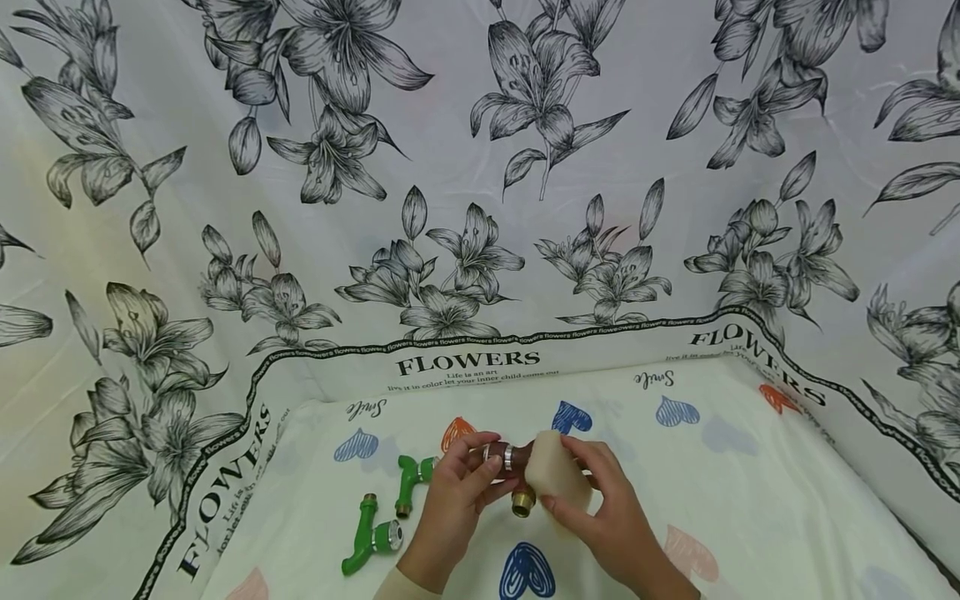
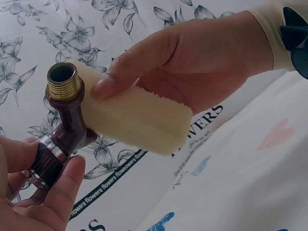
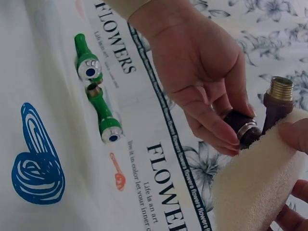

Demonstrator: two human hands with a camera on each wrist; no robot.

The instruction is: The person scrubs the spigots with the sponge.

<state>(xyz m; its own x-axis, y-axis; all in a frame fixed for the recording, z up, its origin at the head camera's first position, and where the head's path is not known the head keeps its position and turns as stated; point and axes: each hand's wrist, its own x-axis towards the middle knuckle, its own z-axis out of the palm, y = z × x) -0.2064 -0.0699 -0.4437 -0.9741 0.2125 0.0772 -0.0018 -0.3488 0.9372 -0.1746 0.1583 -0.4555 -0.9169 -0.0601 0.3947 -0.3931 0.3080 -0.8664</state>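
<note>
My left hand (image 1: pixel 462 486) grips a dark red-brown faucet (image 2: pixel 72 118) by its ribbed knob with chrome bands. The brass threaded end (image 2: pixel 64 82) points up in the left wrist view and toward me in the head view. In my right hand (image 1: pixel 606 500) is a cream sponge block (image 1: pixel 553 473), pinched between thumb and fingers. The sponge lies against the faucet's side and hides part of its body. Both hands are raised over the printed cloth (image 1: pixel 465 575).
Two green faucets lie on the cloth left of my hands: one nearer faucet (image 1: pixel 366 540) with a chrome knob, and another faucet (image 1: pixel 408 483) just beyond it, close to my left wrist. A flower-printed curtain (image 1: pixel 450 183) rises behind and along both sides.
</note>
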